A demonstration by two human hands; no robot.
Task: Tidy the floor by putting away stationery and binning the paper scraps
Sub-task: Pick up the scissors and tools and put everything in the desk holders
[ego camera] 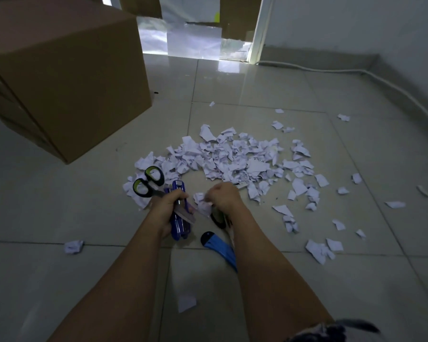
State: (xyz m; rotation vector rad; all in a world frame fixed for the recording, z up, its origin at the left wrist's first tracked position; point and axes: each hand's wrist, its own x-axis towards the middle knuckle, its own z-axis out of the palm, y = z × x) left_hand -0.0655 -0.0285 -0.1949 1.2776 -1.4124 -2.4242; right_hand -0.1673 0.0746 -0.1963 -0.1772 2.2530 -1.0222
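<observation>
Now | left hand (169, 206) grips scissors (150, 182), stapler (181, 225) | right hand (224, 196) clutches scraps (202, 204) | box (67, 77) left, cutter (219, 248) under right forearm

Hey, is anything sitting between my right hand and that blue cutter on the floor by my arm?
Yes. A dark object lies just below the right hand, between it and the blue cutter; what it is, or whether the hand holds it, is unclear. The right forearm covers the cutter's near end.

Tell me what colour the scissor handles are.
On the scissors, black handles with lime-green lining; the head view shows them.
</observation>
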